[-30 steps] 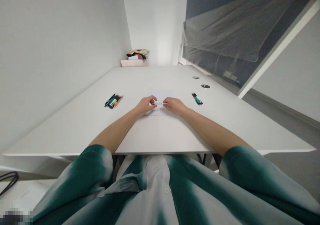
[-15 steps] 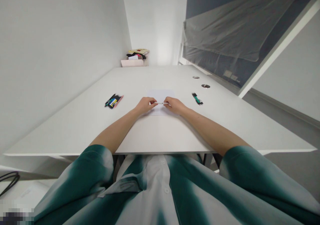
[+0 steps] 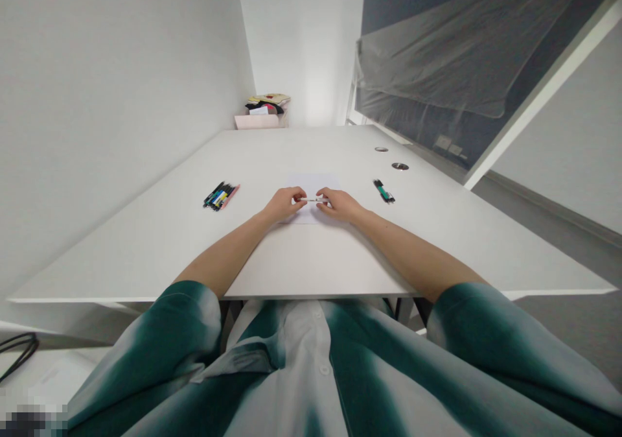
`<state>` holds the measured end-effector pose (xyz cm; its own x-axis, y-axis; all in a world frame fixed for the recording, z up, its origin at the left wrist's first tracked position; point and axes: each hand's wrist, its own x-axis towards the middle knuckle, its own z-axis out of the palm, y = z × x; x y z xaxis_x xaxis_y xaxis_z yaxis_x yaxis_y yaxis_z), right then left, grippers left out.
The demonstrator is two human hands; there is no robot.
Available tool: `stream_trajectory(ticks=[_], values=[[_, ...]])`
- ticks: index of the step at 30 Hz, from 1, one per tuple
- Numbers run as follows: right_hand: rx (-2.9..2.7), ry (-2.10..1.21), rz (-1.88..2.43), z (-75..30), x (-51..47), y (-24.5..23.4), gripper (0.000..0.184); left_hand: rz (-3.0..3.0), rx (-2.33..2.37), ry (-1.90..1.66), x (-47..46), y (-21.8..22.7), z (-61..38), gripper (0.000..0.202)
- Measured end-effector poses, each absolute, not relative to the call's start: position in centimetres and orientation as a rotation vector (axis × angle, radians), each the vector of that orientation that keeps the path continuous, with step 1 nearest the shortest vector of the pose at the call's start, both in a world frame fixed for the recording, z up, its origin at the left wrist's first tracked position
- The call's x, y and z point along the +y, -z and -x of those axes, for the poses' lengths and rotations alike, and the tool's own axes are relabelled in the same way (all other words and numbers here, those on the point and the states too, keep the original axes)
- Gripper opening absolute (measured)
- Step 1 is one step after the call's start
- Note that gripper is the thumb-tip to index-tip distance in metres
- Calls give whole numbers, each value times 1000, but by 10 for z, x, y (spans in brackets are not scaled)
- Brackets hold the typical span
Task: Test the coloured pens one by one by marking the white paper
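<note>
White walls (image 3: pixel 146 67) rise on the left and at the far end of the room, beside a broad white table (image 3: pixel 311 265). To the right stands a dark panel (image 3: pixel 413 9), partly covered by a clear plastic sheet (image 3: pixel 437 67). At the near edge is the person's green and white shirt (image 3: pixel 306 359). On the far left, a pale pink box (image 3: pixel 256 122) holds a heap of items. A white sheet of paper (image 3: pixel 313 215) lies mid-table, beneath both hands. The left hand (image 3: pixel 284 204) pinches the left end of a white pen between thumb and fingers; the right hand (image 3: pixel 339 205) surrounds its right end, thumb and fingers slightly parted, and whether they press on it I cannot tell. Left of the hands lies a bundle of pens (image 3: pixel 221 196); on the right, a smaller green and black group (image 3: pixel 383 191). Farther right are two round metal fittings (image 3: pixel 400 166). Slimmest is the white pen (image 3: pixel 311 200), level above the paper between the hands.
</note>
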<state>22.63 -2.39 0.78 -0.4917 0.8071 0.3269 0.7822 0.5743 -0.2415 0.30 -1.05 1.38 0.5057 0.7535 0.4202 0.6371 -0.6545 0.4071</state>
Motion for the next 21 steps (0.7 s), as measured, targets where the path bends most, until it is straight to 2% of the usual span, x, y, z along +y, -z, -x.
stream_trajectory(ticks=[10, 16, 21], values=[[-2449, -11, 1273, -226, -21, -7, 24, -2545, 1232, -683, -10, -14, -2, 31], [-2442, -33, 1327, -225, -22, -5, 19, -2482, 1267, -640, -11, -14, -3, 46], [-2437, -78, 1418, -225, -23, -8, 21, -2475, 1220, -733, -12, -12, -2, 29]])
